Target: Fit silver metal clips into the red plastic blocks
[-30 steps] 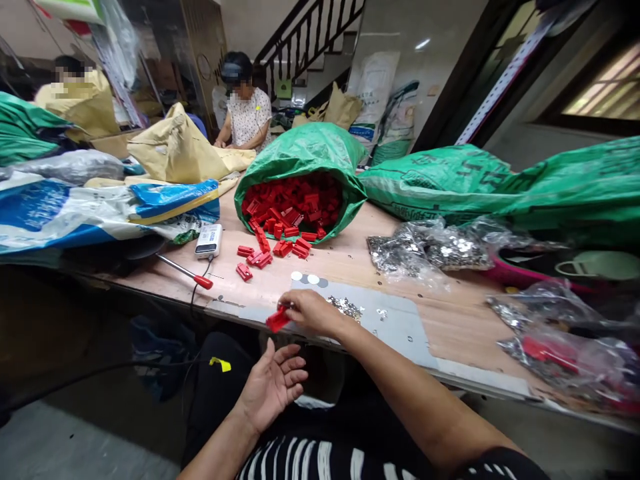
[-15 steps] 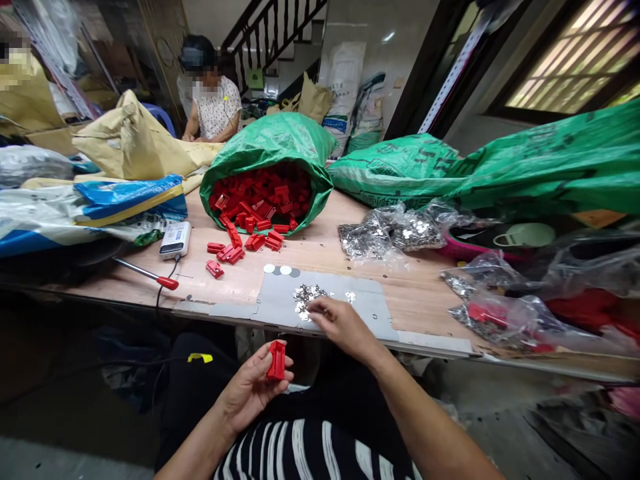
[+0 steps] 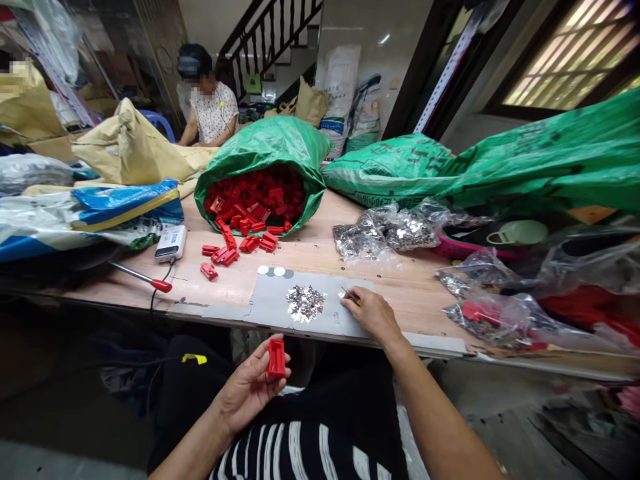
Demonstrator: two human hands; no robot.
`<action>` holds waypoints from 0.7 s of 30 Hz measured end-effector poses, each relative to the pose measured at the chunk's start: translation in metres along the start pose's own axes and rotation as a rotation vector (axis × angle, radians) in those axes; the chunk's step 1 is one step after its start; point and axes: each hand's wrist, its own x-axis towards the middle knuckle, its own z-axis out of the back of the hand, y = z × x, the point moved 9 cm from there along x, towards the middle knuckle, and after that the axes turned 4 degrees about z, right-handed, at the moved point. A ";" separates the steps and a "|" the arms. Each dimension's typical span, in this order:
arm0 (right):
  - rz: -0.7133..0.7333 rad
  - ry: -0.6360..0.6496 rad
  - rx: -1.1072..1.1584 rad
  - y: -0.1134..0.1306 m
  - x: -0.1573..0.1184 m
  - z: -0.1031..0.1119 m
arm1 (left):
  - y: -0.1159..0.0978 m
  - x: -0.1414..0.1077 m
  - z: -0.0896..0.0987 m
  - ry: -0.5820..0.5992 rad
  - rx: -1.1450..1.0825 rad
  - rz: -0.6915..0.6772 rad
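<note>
We've got a wood-top table (image 3: 415, 300). Ctr: green bag (image 3: 270, 143) on its side, open mouth facing us, w/ loose red pcs (image 3: 225, 257) spilled out in front. Nr the front edge we see a grey mat (image 3: 267, 300) w/ a pile of silver pcs (image 3: 305, 303) on it. L: white device (image 3: 170, 243) w/ cable, red-handled rod (image 3: 161, 285), blue-&-white sack (image 3: 125, 207), tan sack (image 3: 130, 147) behind. R: clear bags (image 3: 360, 241) of small metal bits, pink tub (image 3: 450, 248), more green sacks (image 3: 400, 157) toward the back.

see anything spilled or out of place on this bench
Several loose red parts lie on the tabletop in front of the open green sack, as though spilled from its mouth; nothing else stands out.
</note>
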 end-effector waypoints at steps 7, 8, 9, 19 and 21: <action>-0.005 0.007 -0.032 -0.008 -0.002 0.004 | -0.017 -0.003 -0.007 0.012 -0.080 -0.048; -0.007 0.003 -0.023 -0.010 -0.003 0.005 | -0.017 -0.002 -0.008 0.018 -0.095 -0.047; -0.007 0.000 -0.014 -0.012 -0.004 0.007 | -0.017 -0.002 -0.008 0.024 -0.109 -0.042; -0.124 -0.057 0.152 -0.035 -0.020 0.019 | -0.013 -0.001 -0.014 0.046 -0.148 -0.031; -0.077 -0.045 0.314 -0.024 -0.020 0.016 | -0.013 -0.002 -0.013 0.034 -0.141 -0.029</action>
